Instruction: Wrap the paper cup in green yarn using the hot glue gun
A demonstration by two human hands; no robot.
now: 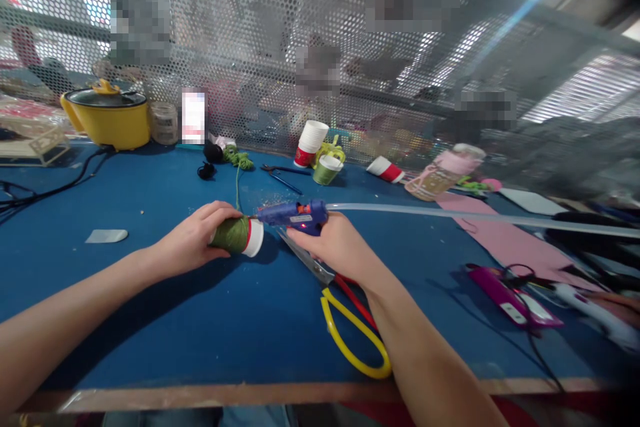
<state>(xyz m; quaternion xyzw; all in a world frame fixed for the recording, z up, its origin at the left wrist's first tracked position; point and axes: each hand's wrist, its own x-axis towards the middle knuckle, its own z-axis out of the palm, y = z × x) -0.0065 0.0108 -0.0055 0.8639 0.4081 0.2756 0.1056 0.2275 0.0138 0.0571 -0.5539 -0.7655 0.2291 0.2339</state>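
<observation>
My left hand [210,235] is wrapped round a paper cup [235,237] lying on its side, its wall wound with green yarn and its white rim facing right. A strand runs from the cup back to a tangle of green yarn [239,159]. In my right hand [340,247] is a blue glue gun [295,214], a long clear glue stick [400,209] trailing from its back. The gun's nozzle is at the yarn-covered cup; whether it touches is hard to see. Beneath my right hand lie open scissors [350,320] with one yellow and one red handle.
Behind stand stacked white cups [313,140], a green-wrapped cup [327,170] and pliers [285,173]. A tipped red-and-white cup [385,169], a pink jar [445,170], pink sheet [500,233] and purple power strip [515,297] lie right. A yellow pot [107,121] stands back left.
</observation>
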